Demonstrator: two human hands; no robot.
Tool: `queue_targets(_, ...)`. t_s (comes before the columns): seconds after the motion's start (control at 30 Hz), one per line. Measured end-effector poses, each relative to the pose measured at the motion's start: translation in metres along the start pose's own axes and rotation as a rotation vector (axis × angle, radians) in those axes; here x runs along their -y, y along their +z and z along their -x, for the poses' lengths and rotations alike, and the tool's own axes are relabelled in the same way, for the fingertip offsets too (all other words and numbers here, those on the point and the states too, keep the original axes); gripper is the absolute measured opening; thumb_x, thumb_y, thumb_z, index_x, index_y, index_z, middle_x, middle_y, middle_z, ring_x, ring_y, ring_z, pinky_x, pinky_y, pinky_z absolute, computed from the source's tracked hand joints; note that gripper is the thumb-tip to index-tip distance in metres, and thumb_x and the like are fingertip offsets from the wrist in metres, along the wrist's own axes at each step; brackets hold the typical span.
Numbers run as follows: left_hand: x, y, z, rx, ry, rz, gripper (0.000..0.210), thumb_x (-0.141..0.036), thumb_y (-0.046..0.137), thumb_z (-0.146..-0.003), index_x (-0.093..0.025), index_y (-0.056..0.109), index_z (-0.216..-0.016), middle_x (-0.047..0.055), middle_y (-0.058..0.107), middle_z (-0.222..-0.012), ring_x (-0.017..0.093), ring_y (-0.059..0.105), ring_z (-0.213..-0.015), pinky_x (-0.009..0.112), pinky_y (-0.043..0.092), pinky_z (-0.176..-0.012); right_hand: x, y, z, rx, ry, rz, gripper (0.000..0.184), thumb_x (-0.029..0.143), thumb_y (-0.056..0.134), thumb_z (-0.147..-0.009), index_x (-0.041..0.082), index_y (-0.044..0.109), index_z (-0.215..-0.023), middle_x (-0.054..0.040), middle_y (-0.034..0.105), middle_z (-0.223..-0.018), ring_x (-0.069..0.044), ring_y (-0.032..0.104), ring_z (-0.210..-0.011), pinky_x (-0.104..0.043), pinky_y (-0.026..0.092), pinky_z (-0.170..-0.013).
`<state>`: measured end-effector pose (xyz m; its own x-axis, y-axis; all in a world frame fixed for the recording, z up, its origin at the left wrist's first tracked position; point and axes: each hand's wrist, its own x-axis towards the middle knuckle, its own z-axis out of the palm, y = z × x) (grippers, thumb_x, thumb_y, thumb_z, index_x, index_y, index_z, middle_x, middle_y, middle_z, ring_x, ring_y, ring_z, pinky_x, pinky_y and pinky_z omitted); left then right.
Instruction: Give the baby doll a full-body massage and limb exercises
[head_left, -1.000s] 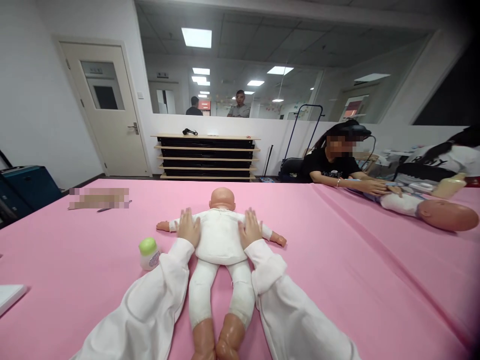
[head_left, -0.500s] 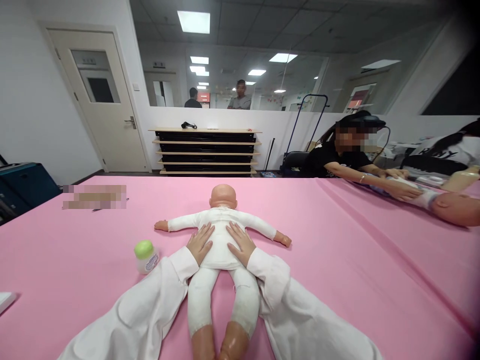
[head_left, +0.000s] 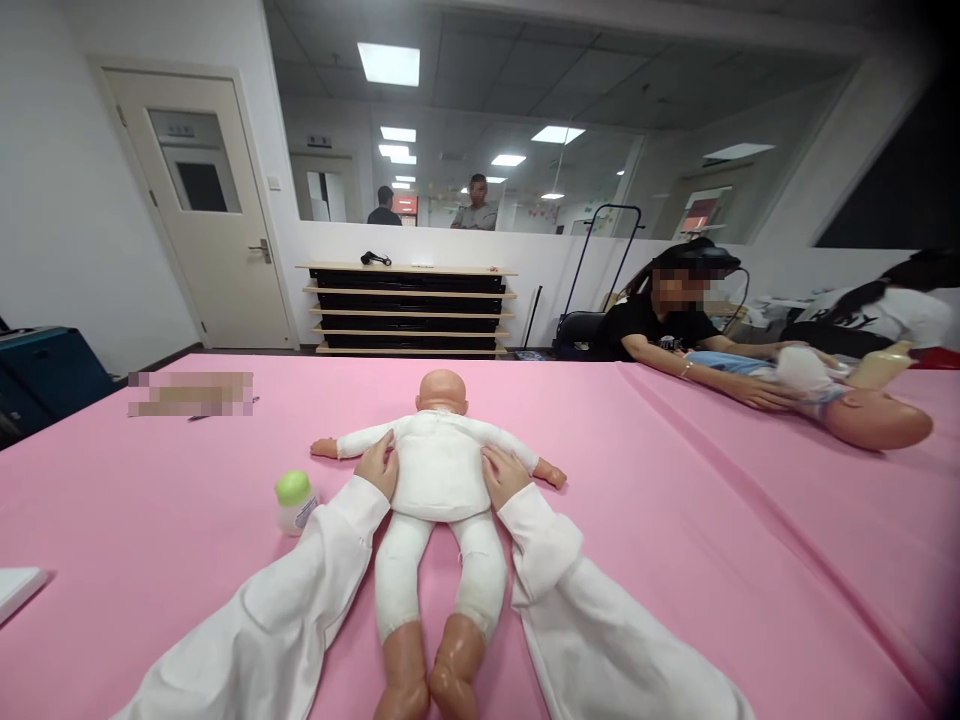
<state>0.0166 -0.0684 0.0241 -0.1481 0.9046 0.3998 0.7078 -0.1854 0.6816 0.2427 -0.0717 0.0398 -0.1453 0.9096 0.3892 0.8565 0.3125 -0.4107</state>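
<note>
A baby doll with a white cloth body and tan head, hands and feet lies lengthwise before me, arms spread out. No face shows on its smooth head. My left hand is curled against the left side of its torso, just below the arm. On the opposite side, my right hand holds the torso in the same way. Some fingertips of both hands are hidden along the doll's flanks. Beside my left sleeve stands a small jar with a green lid.
A pink cover is spread over the table. At right, a co-worker handles another doll, near a pale bottle. A white object lies at the left edge; a blurred-out item lies far left.
My hands have slid outward from flat on the doll's torso to its two sides, and their fingers have curled. The co-worker's doll has shifted; my view has tilted slightly.
</note>
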Motion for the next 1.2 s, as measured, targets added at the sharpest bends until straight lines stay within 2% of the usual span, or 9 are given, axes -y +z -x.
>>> queue_targets(0.1, -0.028, -0.003, -0.01, 0.058, 0.152, 0.042, 0.04, -0.02, 0.035, -0.083, -0.016, 0.051, -0.119, 0.004, 0.063, -0.11, 0.016, 0.056, -0.106, 0.031, 0.041, -0.098, 0.028, -0.003, -0.014, -0.05, -0.177, -0.066, 0.04, 0.021, 0.03, -0.087, 0.015, 0.06, -0.111, -0.0055, 0.058, -0.12, -0.017, 0.049, -0.116, -0.034, 0.029, -0.106)
queue_targets(0.2, -0.044, 0.012, -0.016, 0.184, 0.312, 0.009, 0.04, -0.017, 0.036, -0.08, -0.017, 0.053, -0.117, 0.003, 0.057, -0.121, 0.014, 0.05, -0.114, 0.03, 0.035, -0.104, 0.048, 0.008, -0.028, 0.067, -0.242, -0.082, 0.04, 0.015, 0.035, -0.082, 0.016, 0.057, -0.115, -0.0039, 0.056, -0.122, -0.014, 0.046, -0.119, -0.033, 0.027, -0.107)
queue_targets(0.3, -0.042, 0.031, -0.018, 0.311, 0.259, -0.103, 0.05, -0.014, 0.035, -0.08, -0.013, 0.042, -0.129, 0.006, 0.042, -0.136, 0.014, 0.036, -0.127, 0.034, 0.025, -0.109, 0.047, 0.026, -0.038, 0.201, -0.159, -0.053, 0.046, 0.011, 0.035, -0.08, 0.016, 0.05, -0.123, -0.0039, 0.047, -0.132, -0.014, 0.037, -0.127, -0.037, 0.023, -0.109)
queue_targets(0.43, -0.032, 0.039, -0.021, 0.383, 0.176, -0.259, 0.054, -0.027, 0.036, -0.085, -0.028, 0.027, -0.138, 0.0, 0.023, -0.146, 0.021, 0.013, -0.136, 0.056, 0.012, -0.107, 0.032, 0.038, -0.041, 0.249, -0.092, 0.057, 0.049, 0.02, 0.034, -0.085, 0.026, 0.035, -0.134, -0.0001, 0.024, -0.145, -0.017, 0.018, -0.135, -0.051, 0.011, -0.109)
queue_targets(0.6, -0.024, 0.036, -0.029, 0.307, 0.009, -0.301, 0.054, -0.052, 0.035, -0.084, -0.036, 0.029, -0.135, 0.0, 0.016, -0.148, 0.029, 0.013, -0.135, 0.062, 0.012, -0.103, 0.024, 0.033, -0.043, 0.23, 0.08, 0.137, 0.054, 0.046, 0.035, -0.086, 0.032, 0.024, -0.137, 0.002, 0.013, -0.148, -0.02, 0.013, -0.136, -0.056, 0.009, -0.106)
queue_targets(0.77, -0.001, 0.033, -0.035, 0.251, -0.164, -0.291, 0.062, -0.057, 0.025, -0.085, -0.024, 0.028, -0.137, 0.006, 0.025, -0.145, 0.025, 0.017, -0.135, 0.056, 0.01, -0.106, 0.001, 0.037, -0.041, 0.149, 0.279, 0.152, 0.07, 0.057, 0.032, -0.084, 0.014, 0.025, -0.139, -0.008, 0.023, -0.145, -0.022, 0.015, -0.135, -0.048, 0.009, -0.109)
queue_targets(0.93, 0.025, 0.026, -0.034, 0.089, -0.206, -0.384, 0.052, -0.043, 0.026, -0.088, -0.017, 0.039, -0.131, 0.007, 0.034, -0.141, 0.021, 0.018, -0.135, 0.051, 0.008, -0.109, -0.029, 0.047, -0.034, -0.038, 0.368, 0.24, 0.069, 0.049, 0.033, -0.086, -0.002, 0.033, -0.132, -0.019, 0.031, -0.14, -0.025, 0.021, -0.133, -0.041, 0.009, -0.11)
queue_targets(1.07, 0.037, 0.02, -0.029, -0.082, -0.23, -0.465, 0.047, -0.038, 0.029, -0.088, -0.015, 0.045, -0.126, 0.012, 0.037, -0.139, 0.025, 0.018, -0.134, 0.056, 0.002, -0.107, -0.042, 0.046, -0.028, -0.177, 0.397, 0.283, 0.065, 0.045, 0.035, -0.087, -0.004, 0.037, -0.128, -0.0258, 0.034, -0.135, -0.032, 0.026, -0.13, -0.049, 0.008, -0.107)
queue_targets(1.2, 0.043, 0.013, -0.028, -0.228, -0.262, -0.444, 0.048, -0.032, 0.033, -0.087, -0.009, 0.042, -0.127, 0.015, 0.037, -0.138, 0.029, 0.016, -0.135, 0.061, 0.002, -0.104, -0.051, 0.043, -0.026, -0.36, 0.348, 0.145, 0.048, 0.036, 0.031, -0.089, 0.0, 0.049, -0.115, -0.0262, 0.047, -0.124, -0.035, 0.031, -0.126, -0.052, 0.012, -0.105)
